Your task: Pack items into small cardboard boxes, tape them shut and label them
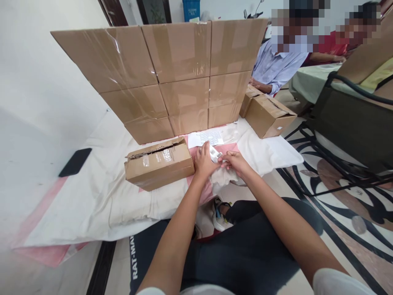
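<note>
My left hand (203,159) is wrapped round a small white box (214,153) with a dark patch on its near end. At that near end, the fingers of my right hand (235,162) are pinched together against the box. Its exact kind is too small to make out. Just beyond my hands lies a white sheet (193,140) with rows of blue-outlined marks. Left of my left hand sits a brown cardboard carton (159,168) with a torn slit along its top.
A wall of taped cardboard boxes (184,53) stands across the back of the cloth-covered table (135,205). A black phone (75,162) lies at far left. More cartons (267,114) rest at right, near a person in a light blue shirt (278,61). A chair (353,123) stands farther right.
</note>
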{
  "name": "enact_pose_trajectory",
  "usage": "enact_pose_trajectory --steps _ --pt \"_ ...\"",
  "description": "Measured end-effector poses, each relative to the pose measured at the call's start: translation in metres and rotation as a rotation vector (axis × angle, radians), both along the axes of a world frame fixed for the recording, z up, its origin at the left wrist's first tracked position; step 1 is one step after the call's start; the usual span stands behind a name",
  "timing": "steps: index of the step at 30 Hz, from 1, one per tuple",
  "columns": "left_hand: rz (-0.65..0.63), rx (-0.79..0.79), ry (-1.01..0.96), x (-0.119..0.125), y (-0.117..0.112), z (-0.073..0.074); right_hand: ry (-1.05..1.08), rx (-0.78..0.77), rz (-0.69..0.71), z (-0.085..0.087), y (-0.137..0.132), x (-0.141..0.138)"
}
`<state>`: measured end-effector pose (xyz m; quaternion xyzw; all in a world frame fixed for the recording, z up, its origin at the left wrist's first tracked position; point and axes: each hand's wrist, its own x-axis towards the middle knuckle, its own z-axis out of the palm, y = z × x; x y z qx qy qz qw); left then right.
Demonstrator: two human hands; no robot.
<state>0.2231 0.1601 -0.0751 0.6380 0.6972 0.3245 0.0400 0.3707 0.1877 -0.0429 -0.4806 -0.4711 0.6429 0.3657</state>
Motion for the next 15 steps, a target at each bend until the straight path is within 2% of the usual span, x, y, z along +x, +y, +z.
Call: enact_pose_trajectory --steps 10,15 --pt "-0.017 0.001 0.011 -0.001 0.002 -0.004 0.147 0.072 -0.036 0.005 -0.001 -0.006" --pt "-0.014 0.027 0.028 -0.002 0.002 -0.005 0.023 0.102 -0.061 -0.012 -0.001 -0.009"
